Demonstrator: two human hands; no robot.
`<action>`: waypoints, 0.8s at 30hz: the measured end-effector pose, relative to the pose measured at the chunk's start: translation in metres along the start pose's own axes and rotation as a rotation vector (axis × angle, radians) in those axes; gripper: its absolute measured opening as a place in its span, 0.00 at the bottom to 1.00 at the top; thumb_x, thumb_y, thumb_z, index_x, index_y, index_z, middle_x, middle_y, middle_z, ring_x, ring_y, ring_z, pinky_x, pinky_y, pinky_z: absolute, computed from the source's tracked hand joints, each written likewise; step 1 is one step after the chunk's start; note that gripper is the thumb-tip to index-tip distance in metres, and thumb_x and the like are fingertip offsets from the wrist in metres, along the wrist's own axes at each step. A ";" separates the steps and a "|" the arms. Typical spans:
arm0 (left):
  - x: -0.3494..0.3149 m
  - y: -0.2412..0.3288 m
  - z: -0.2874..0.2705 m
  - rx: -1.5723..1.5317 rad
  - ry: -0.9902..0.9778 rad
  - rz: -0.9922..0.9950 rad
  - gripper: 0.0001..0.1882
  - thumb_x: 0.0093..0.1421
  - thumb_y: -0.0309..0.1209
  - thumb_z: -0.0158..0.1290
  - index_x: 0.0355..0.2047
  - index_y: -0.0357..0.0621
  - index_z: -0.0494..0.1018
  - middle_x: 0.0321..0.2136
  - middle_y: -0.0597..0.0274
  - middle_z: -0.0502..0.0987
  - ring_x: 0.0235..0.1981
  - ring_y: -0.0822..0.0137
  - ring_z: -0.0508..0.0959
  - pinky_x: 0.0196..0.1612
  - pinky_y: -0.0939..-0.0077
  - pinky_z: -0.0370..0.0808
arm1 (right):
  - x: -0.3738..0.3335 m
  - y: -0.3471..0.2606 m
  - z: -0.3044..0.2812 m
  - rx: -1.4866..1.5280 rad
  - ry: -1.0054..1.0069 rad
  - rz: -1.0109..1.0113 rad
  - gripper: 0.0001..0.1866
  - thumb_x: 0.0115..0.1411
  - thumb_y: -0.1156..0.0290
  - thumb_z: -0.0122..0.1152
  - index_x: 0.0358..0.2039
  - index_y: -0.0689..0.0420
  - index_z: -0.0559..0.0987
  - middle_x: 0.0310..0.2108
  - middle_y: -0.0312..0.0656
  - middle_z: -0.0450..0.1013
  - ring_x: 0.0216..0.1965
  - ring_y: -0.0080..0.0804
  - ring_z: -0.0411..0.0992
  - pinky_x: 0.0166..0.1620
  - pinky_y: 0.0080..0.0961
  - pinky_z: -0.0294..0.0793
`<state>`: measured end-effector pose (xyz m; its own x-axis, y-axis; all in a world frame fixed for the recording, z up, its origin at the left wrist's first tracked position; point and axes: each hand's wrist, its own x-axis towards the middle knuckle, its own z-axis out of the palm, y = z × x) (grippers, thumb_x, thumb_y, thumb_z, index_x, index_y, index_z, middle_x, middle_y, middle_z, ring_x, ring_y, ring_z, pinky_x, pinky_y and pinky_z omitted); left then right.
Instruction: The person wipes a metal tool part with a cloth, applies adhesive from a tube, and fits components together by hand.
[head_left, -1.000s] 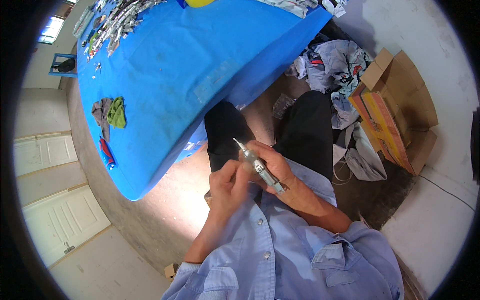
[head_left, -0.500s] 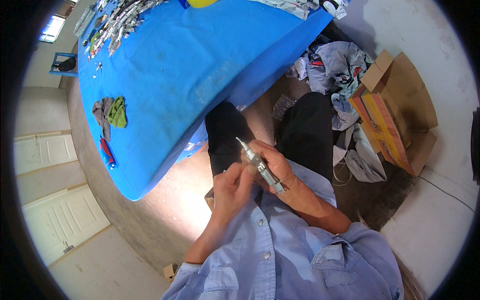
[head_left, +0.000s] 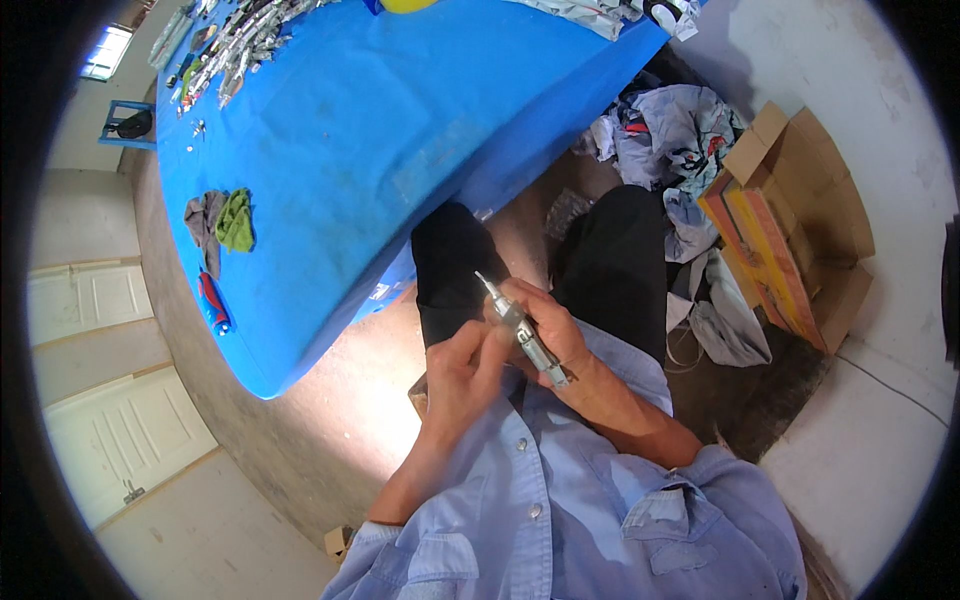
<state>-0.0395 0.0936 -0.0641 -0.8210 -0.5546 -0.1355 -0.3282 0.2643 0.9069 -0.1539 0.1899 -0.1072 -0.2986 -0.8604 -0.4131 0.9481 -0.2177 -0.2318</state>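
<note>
A slim silver metal device (head_left: 537, 348) with a narrow pointed tip lies slantwise in my right hand (head_left: 560, 328), above my lap. The tip points up and to the left, and the thicker end rests toward my right wrist. My right fingers are wrapped round it, partly hidden behind its body. Against its left side, my left hand (head_left: 460, 372) is closed, thumb and fingers pinched at the device's middle. Whether those fingers hold a small separate part I cannot make out.
A blue-covered table (head_left: 330, 190) stands ahead, bearing a heap of metal parts (head_left: 245, 50), grey and green cloths (head_left: 234, 220) and a red-blue tube (head_left: 212, 303). To the right sit an open cardboard box (head_left: 800, 235) and crumpled pale fabric or wrapping (head_left: 670, 130).
Hardly anything differs. Both hands keep their grip on the silver device, and the view has shifted very slightly.
</note>
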 end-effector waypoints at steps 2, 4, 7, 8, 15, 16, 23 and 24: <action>-0.004 -0.002 0.001 -0.005 0.022 0.018 0.16 0.72 0.34 0.54 0.29 0.37 0.77 0.16 0.67 0.76 0.18 0.79 0.73 0.22 0.81 0.67 | 0.003 0.002 -0.007 -0.006 -0.022 0.014 0.13 0.74 0.62 0.51 0.41 0.59 0.78 0.32 0.35 0.75 0.31 0.22 0.75 0.34 0.21 0.78; -0.004 -0.003 0.001 -0.008 0.032 0.024 0.16 0.72 0.34 0.54 0.29 0.37 0.77 0.16 0.67 0.75 0.18 0.79 0.73 0.22 0.81 0.67 | 0.003 0.004 -0.005 -0.001 -0.017 -0.003 0.14 0.74 0.62 0.51 0.41 0.59 0.78 0.32 0.36 0.75 0.31 0.22 0.75 0.35 0.21 0.78; -0.001 -0.003 -0.001 -0.013 0.020 0.006 0.16 0.72 0.34 0.54 0.28 0.37 0.76 0.16 0.67 0.75 0.18 0.79 0.73 0.22 0.81 0.67 | 0.003 0.006 0.001 0.020 0.016 -0.011 0.14 0.74 0.62 0.51 0.41 0.59 0.78 0.32 0.35 0.75 0.32 0.21 0.75 0.35 0.20 0.78; 0.000 -0.004 -0.002 -0.019 0.009 -0.003 0.16 0.72 0.34 0.54 0.28 0.37 0.76 0.16 0.67 0.75 0.18 0.79 0.73 0.22 0.81 0.68 | 0.003 0.005 0.002 0.025 0.029 -0.015 0.13 0.74 0.62 0.51 0.41 0.59 0.78 0.32 0.35 0.75 0.32 0.21 0.75 0.35 0.20 0.78; 0.001 -0.002 -0.002 0.006 0.011 0.043 0.16 0.72 0.35 0.54 0.28 0.37 0.76 0.16 0.68 0.75 0.18 0.79 0.73 0.22 0.81 0.67 | 0.003 0.003 -0.003 0.017 -0.053 -0.002 0.13 0.74 0.62 0.51 0.41 0.60 0.78 0.33 0.36 0.75 0.31 0.21 0.75 0.34 0.20 0.78; 0.002 -0.001 -0.002 -0.013 0.019 0.029 0.16 0.72 0.35 0.54 0.28 0.37 0.76 0.16 0.67 0.75 0.18 0.79 0.73 0.22 0.81 0.67 | 0.002 0.001 -0.004 0.023 -0.080 0.011 0.14 0.74 0.62 0.51 0.41 0.60 0.78 0.32 0.36 0.75 0.31 0.21 0.75 0.33 0.19 0.78; 0.000 -0.002 -0.002 -0.021 -0.003 0.012 0.16 0.72 0.35 0.55 0.28 0.37 0.77 0.15 0.68 0.75 0.18 0.79 0.72 0.21 0.81 0.66 | 0.007 0.000 -0.006 0.024 -0.036 -0.007 0.14 0.74 0.61 0.50 0.41 0.59 0.78 0.32 0.35 0.75 0.31 0.21 0.75 0.35 0.20 0.79; 0.000 -0.002 -0.003 -0.014 -0.013 0.001 0.16 0.72 0.35 0.55 0.28 0.37 0.77 0.15 0.68 0.75 0.18 0.79 0.72 0.21 0.81 0.65 | 0.006 0.000 -0.005 0.017 -0.016 0.000 0.14 0.74 0.61 0.50 0.41 0.58 0.78 0.32 0.35 0.75 0.31 0.21 0.75 0.35 0.20 0.80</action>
<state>-0.0372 0.0911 -0.0649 -0.8276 -0.5436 -0.1396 -0.3205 0.2536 0.9127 -0.1566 0.1873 -0.1142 -0.2970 -0.8675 -0.3991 0.9498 -0.2255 -0.2168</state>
